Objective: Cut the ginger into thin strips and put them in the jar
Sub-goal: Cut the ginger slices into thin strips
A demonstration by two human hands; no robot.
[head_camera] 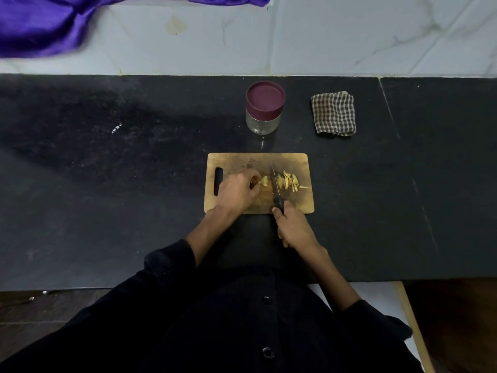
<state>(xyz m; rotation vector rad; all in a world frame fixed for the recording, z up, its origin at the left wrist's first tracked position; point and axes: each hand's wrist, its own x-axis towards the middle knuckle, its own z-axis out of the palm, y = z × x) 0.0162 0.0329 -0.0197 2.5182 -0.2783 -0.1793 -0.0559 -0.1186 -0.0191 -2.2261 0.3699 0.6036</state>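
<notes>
A wooden cutting board [242, 160] lies on the black counter. On it, my left hand [238, 191] pinches a small pale ginger piece [265, 181] with curled fingertips. My right hand [294, 227] grips the black handle of a knife [274, 181], whose blade stands on the board just right of the ginger piece. A heap of thin ginger strips [289, 181] lies right of the blade. A glass jar [265, 107] with a maroon lid on it stands behind the board.
A folded checked cloth [334, 113] lies right of the jar. Purple fabric [48, 22] hangs over the tiled wall at the top left. The black counter [107, 184] stretches to both sides, with its front edge near my body.
</notes>
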